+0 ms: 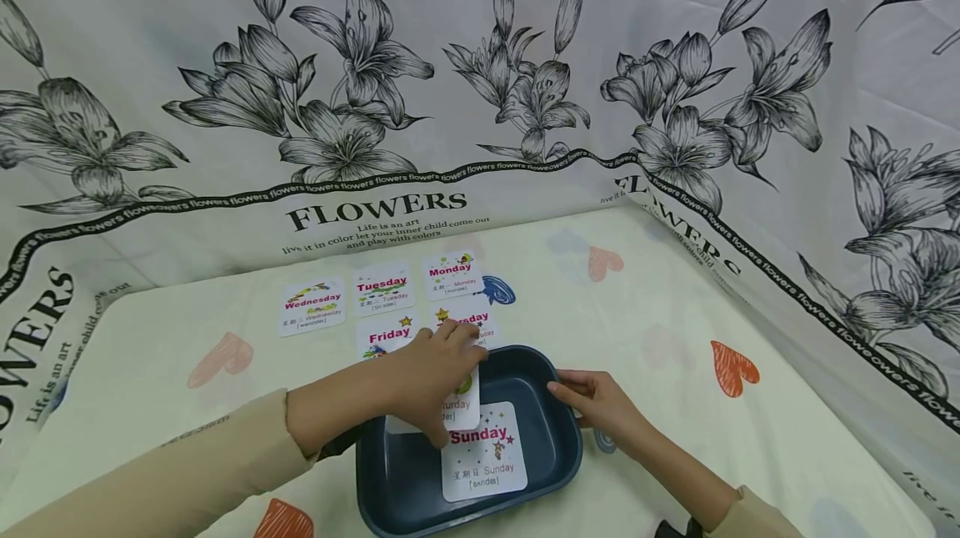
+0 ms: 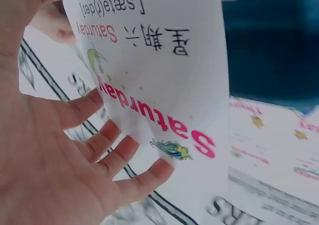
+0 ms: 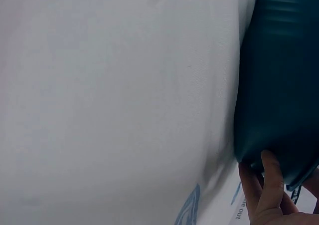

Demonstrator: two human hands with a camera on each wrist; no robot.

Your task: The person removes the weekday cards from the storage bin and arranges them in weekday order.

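My left hand [image 1: 431,371] holds the Saturday card [image 2: 164,85] between thumb and fingertips, over the left part of a dark blue plastic basin [image 1: 551,446]. In the left wrist view the card looks slightly bowed. The Sunday card [image 1: 483,471] lies face up inside the basin, its upper edge partly covered by the held card. With its thumb at the rim and fingers against the outer wall, my right hand [image 1: 600,404] grips the basin's right side. In the right wrist view the fingers [image 3: 271,180] press on the basin's outside.
Behind the basin lie the Wednesday card [image 1: 311,307], Tuesday card [image 1: 382,288] and Monday card [image 1: 453,274] in a row. Nearer are the Friday card [image 1: 390,334] and a Thursday card [image 1: 483,321], partly hidden by my left hand. Flower-printed fabric [image 1: 525,104] surrounds the cream cloth [image 1: 630,304].
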